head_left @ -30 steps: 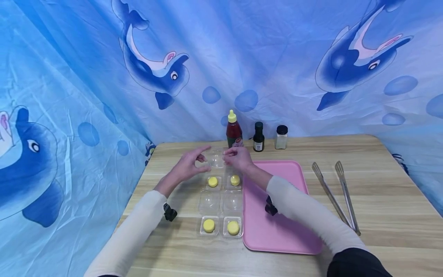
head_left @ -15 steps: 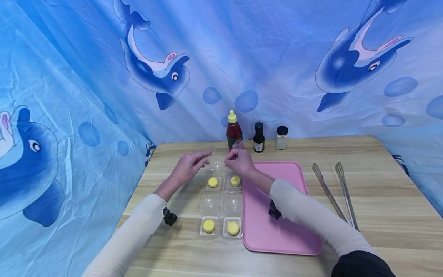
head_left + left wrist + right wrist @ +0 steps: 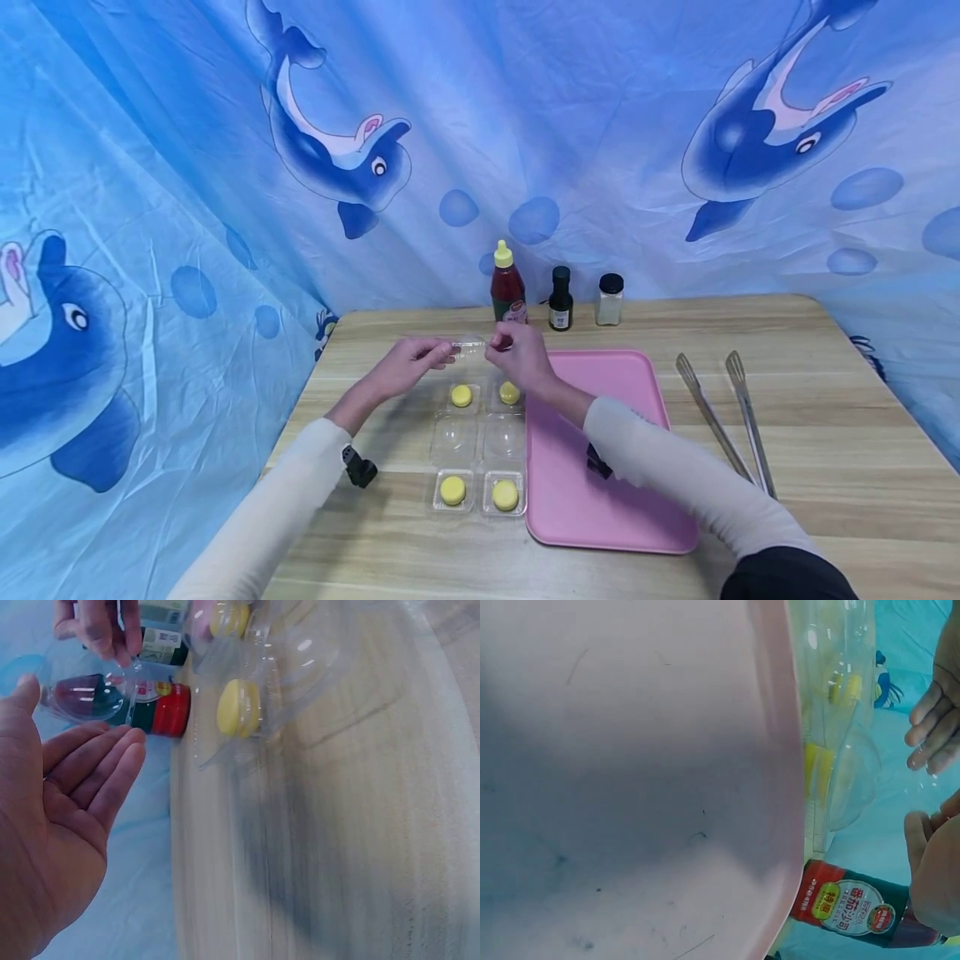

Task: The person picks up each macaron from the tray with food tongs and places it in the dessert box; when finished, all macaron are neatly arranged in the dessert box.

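Observation:
A clear domed plastic lid (image 3: 470, 343) is held tilted up between both hands, behind the far boxes. My right hand (image 3: 522, 358) pinches its right edge. In the left wrist view, my left hand (image 3: 67, 802) has nearly straight fingers at the lid's near edge, with the thumb by the dome. Just in front, a yellow macaron (image 3: 461, 396) sits in a clear plastic box. Beside it, another macaron (image 3: 509, 392) lies under a clear dome. Nearer are two opened boxes, each with a yellow macaron (image 3: 452, 490) in its base and its lid folded back.
A pink tray (image 3: 600, 500) lies right of the boxes, under my right forearm. A red sauce bottle (image 3: 508, 287), a small dark bottle (image 3: 560, 300) and a black-capped jar (image 3: 610, 300) stand at the table's back edge. Metal tongs (image 3: 738, 433) lie at the right.
The lid has tipped from showing its face to nearly edge-on. My left hand's spread thumb and fingers have drawn closer together at its left edge. My right hand has shifted slightly.

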Demonstrator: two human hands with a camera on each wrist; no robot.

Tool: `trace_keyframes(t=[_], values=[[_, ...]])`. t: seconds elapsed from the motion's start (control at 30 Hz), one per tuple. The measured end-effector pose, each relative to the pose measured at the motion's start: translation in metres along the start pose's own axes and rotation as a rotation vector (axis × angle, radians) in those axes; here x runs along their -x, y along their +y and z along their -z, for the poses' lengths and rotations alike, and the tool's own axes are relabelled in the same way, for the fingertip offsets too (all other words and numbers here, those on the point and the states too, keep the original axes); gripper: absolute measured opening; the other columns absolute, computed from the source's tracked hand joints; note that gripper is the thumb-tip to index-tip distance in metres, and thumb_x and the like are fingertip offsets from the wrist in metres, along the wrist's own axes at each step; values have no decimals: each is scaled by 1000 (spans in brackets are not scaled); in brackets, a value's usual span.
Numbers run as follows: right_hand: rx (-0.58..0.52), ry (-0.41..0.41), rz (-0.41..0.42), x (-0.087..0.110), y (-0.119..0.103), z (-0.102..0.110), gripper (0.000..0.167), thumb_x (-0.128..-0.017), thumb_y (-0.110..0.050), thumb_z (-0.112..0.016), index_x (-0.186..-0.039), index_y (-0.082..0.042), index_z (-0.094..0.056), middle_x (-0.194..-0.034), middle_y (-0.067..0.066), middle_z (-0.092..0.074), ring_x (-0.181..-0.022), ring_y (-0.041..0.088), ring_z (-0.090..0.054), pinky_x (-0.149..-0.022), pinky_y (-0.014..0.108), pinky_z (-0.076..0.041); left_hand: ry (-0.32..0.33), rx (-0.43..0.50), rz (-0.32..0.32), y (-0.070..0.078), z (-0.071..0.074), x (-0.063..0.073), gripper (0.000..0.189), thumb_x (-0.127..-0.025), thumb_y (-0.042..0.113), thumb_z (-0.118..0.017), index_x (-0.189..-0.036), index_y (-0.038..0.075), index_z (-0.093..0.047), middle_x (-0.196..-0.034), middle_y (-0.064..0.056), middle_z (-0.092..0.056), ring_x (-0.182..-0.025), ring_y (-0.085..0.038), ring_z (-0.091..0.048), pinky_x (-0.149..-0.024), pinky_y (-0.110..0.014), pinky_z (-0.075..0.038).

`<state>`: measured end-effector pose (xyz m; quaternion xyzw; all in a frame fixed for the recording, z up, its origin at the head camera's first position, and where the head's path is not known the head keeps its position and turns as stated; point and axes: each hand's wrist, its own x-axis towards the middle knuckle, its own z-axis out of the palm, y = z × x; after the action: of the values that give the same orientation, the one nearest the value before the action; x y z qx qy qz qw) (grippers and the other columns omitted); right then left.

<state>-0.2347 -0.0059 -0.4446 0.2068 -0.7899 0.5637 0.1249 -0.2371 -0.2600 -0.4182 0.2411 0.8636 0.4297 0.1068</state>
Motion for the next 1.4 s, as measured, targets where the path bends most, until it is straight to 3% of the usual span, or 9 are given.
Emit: trace_keyframes(t=[0.27, 0.47, 0.63, 0.77, 0.9, 1.07, 1.27, 1.4], values=[[49, -8, 137, 4, 5, -4, 22, -84, 11, -72, -77, -8, -62, -83, 8, -68, -84, 20, -73, -79, 23, -64, -107, 4, 59, -1, 10, 1, 51, -111, 33, -59, -150, 1, -57, -144, -13, -66, -130, -30, -64, -111, -48, -53], [-30, -192, -1, 2, 1, 0, 17, -89, 6, -77, -101, 0, -67, -103, 14, -74, -103, 29, -74, -96, 33, -62, -109, 13, 81, -3, 14, 4, 55, -105, 30, -70, -152, 4, -57, -146, -12, -65, -133, -29, -62, -114, -47, -51], [-24, -399, -113, -3, -2, 9, 47, -94, -12, -83, -135, 2, -63, -135, 17, -68, -128, 32, -65, -112, 45, -52, -89, 17, 89, -5, 16, 8, 57, -102, 26, -75, -152, 7, -57, -146, -10, -64, -132, -28, -62, -113, -46, -52], [-46, -497, -127, -6, -2, 15, 60, -98, -19, -80, -146, 5, -56, -146, 20, -62, -135, 35, -60, -116, 47, -48, -73, -4, 87, -5, 17, 10, 62, -98, 28, -80, -153, 10, -57, -149, -7, -62, -133, -26, -61, -115, -47, -50], [-31, -522, -122, -7, -2, 16, 64, -96, -20, -82, -148, 6, -55, -146, 20, -62, -134, 35, -61, -115, 46, -50, -77, -12, 46, -8, 17, 10, 70, -93, 29, -85, -154, 9, -56, -154, -9, -58, -137, -29, -58, -118, -48, -47], [37, -490, -101, -4, 0, 12, 65, -91, -20, -87, -146, 3, -59, -145, 16, -65, -132, 33, -62, -112, 42, -52, -75, -62, 3, -10, 16, 11, 76, -91, 33, -87, -155, 9, -54, -157, -6, -55, -142, -28, -54, -119, -48, -45], [124, -461, -47, 0, 1, 4, 68, -88, -20, -90, -145, 2, -60, -143, 15, -66, -132, 33, -62, -111, 42, -53, -52, -131, 0, -12, 14, 14, 76, -90, 33, -88, -155, 11, -55, -157, -6, -56, -140, -29, -56, -118, -50, -46], [211, -472, -46, 3, 4, -3, 71, -87, -24, -91, -146, 1, -60, -145, 15, -65, -135, 32, -60, -113, 44, -51, -60, -190, 26, -14, 10, 17, 73, -90, 25, -88, -154, 9, -55, -156, -9, -57, -138, -35, -57, -117, -53, -46]])
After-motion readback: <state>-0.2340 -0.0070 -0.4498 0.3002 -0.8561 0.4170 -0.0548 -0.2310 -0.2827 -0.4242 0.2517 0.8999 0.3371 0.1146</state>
